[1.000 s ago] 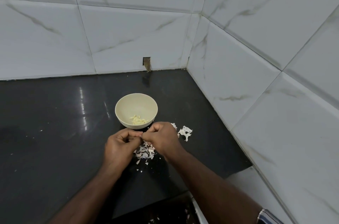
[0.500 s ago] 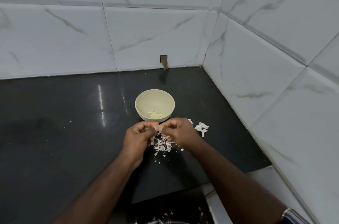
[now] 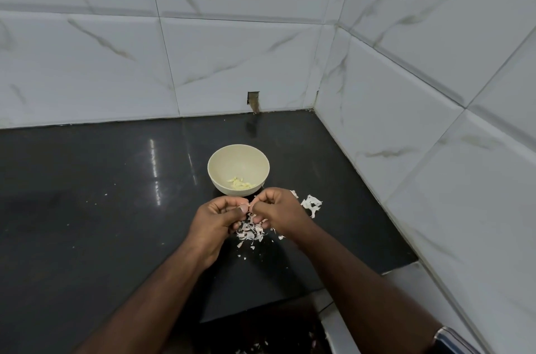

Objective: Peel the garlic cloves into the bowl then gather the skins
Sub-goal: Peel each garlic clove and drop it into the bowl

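Note:
A cream bowl (image 3: 216,163) stands on the black counter with several peeled garlic cloves (image 3: 240,184) in its bottom. Just in front of it my left hand (image 3: 213,223) and my right hand (image 3: 280,211) meet, both pinching one small pinkish garlic clove (image 3: 250,207) between fingertips and thumbs. Most of the clove is hidden by my fingers. Below my hands lies a loose heap of garlic skins (image 3: 251,231). A larger white skin piece (image 3: 311,204) lies to the right of my right hand.
The black counter (image 3: 101,208) runs into a corner of white marble tiles; the right wall (image 3: 406,136) is close to my right arm. A small notch (image 3: 253,99) sits at the back wall's base. More skin scraps (image 3: 255,349) lie below the counter's front edge.
Both hands stay together on the clove in front of the bowl, with fingers shifting slightly. The camera has swung, so the scene sits further right in view.

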Action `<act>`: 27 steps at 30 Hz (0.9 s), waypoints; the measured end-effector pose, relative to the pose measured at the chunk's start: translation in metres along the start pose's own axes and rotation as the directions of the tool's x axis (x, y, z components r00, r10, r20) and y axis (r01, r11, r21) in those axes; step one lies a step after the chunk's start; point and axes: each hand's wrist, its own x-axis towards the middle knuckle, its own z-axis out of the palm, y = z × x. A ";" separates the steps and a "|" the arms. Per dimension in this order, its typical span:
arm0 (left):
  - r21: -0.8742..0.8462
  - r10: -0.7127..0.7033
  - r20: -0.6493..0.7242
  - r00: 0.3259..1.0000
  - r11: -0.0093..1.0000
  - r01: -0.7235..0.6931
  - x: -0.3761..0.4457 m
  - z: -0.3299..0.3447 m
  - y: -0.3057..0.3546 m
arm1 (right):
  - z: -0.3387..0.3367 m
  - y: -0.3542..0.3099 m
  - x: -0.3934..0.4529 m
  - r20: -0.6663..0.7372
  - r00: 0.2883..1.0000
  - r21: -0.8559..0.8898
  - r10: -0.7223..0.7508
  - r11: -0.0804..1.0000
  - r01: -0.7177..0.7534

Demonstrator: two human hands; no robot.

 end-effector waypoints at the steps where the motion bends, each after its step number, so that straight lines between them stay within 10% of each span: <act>1: -0.009 -0.004 0.002 1.000 1.000 0.004 -0.001 0.000 0.000 | 0.000 -0.001 -0.001 0.000 1.000 -0.011 0.001 1.000 -0.001; 27: -0.198 -0.256 0.159 0.953 0.938 0.285 -0.013 -0.004 0.010 | 0.001 0.001 -0.004 -0.077 0.990 -0.284 -0.114 0.955 0.088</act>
